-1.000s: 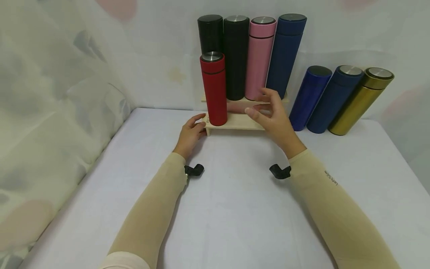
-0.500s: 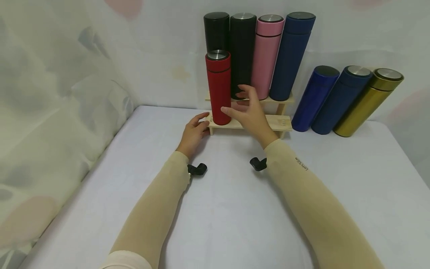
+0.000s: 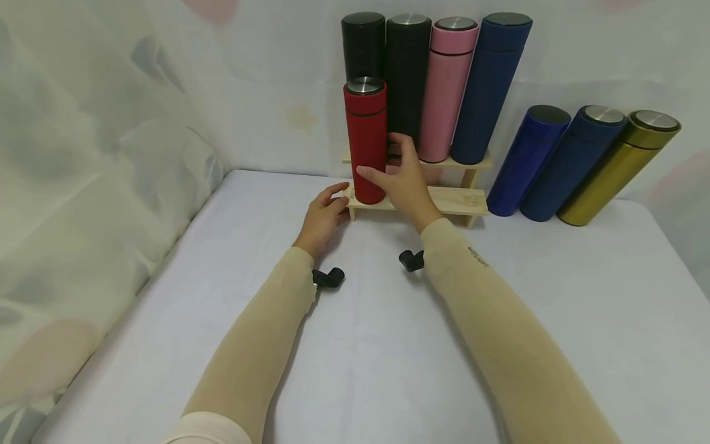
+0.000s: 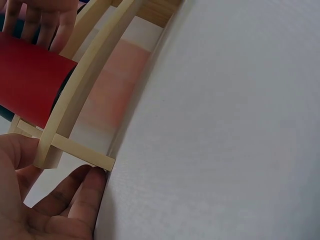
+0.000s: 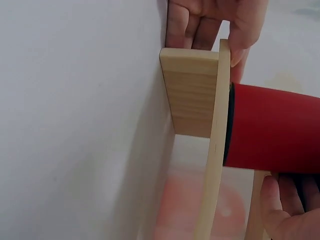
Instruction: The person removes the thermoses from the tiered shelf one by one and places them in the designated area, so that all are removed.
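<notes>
A red bottle (image 3: 367, 145) stands upright near the left end of the lower tier of a wooden rack (image 3: 444, 200). My left hand (image 3: 322, 219) holds that tier's left end, with fingers and thumb around the board and leg, as the left wrist view shows at the leg (image 4: 82, 151). My right hand (image 3: 407, 182) is at the red bottle's right side, thumb over its front and other fingers partly hidden behind. In the right wrist view the right thumb and fingers (image 5: 292, 207) are at the side of the red bottle (image 5: 275, 130), not wrapped around it.
On the rack's upper tier stand two black bottles (image 3: 407, 74), a pink bottle (image 3: 446, 98) and a tall blue bottle (image 3: 488, 92). Right of the rack, two blue bottles (image 3: 524, 163) and a gold bottle (image 3: 616, 169) lean on the white table (image 3: 355, 345).
My right hand has moved left from in front of the pink and blue bottles to the red bottle's side. My left hand has stayed at the rack's end.
</notes>
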Demonstrator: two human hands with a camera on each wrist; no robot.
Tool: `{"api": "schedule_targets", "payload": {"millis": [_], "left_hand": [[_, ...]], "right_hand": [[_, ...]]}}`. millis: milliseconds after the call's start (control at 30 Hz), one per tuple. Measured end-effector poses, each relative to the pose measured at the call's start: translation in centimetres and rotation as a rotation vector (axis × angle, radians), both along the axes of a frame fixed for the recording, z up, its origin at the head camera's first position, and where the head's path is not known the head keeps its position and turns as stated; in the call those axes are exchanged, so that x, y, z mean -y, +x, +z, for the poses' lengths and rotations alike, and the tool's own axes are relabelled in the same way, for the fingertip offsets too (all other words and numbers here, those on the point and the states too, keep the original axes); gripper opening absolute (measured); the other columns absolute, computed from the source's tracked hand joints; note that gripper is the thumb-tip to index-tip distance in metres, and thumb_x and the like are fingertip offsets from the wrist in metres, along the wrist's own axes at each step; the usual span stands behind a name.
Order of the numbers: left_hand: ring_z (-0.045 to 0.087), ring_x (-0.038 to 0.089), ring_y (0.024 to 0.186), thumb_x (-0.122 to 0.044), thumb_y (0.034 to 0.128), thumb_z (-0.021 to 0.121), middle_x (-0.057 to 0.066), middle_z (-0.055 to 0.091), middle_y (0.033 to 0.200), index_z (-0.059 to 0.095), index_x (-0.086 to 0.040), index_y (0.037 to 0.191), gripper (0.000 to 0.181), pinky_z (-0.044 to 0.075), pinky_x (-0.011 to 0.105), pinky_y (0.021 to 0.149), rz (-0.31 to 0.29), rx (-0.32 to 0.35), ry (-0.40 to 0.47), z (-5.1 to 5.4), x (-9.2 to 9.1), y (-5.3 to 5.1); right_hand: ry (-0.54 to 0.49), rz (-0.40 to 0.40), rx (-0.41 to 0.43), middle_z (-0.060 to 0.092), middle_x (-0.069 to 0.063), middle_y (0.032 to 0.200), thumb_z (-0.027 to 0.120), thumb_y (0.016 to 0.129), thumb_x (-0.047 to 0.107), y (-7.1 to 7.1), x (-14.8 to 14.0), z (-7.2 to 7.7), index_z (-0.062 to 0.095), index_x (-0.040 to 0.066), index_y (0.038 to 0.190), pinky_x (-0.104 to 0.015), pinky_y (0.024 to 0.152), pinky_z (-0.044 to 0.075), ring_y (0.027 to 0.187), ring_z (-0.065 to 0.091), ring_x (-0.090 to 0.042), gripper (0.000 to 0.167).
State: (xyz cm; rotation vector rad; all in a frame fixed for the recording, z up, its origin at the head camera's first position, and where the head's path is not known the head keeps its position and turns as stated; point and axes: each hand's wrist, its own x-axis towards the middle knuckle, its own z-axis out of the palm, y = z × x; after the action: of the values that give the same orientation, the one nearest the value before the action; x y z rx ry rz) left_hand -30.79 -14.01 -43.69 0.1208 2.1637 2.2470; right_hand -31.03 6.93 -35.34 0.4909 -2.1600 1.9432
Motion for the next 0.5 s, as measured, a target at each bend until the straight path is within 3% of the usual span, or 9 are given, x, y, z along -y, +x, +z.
{"api": "schedule_targets", "payload": {"millis": [500], "left_hand": [[0.066,0.034,0.126,-0.014,0.1136,0.059,0.022,0.061,0.143,0.059,-0.011,0.157,0.043,0.056,0.041,0.106,0.002,-0.001,0.004,0.2,-0.09,0.1]], "right_hand": [[-0.029,-0.021,-0.054,0.055,-0.01,0.144,0.088,0.096,0.013,-0.22,0.98,-0.14,0.045,0.008,0.155,-0.04,0.109,0.052,0.13,0.055,-0.026,0.073]]}}
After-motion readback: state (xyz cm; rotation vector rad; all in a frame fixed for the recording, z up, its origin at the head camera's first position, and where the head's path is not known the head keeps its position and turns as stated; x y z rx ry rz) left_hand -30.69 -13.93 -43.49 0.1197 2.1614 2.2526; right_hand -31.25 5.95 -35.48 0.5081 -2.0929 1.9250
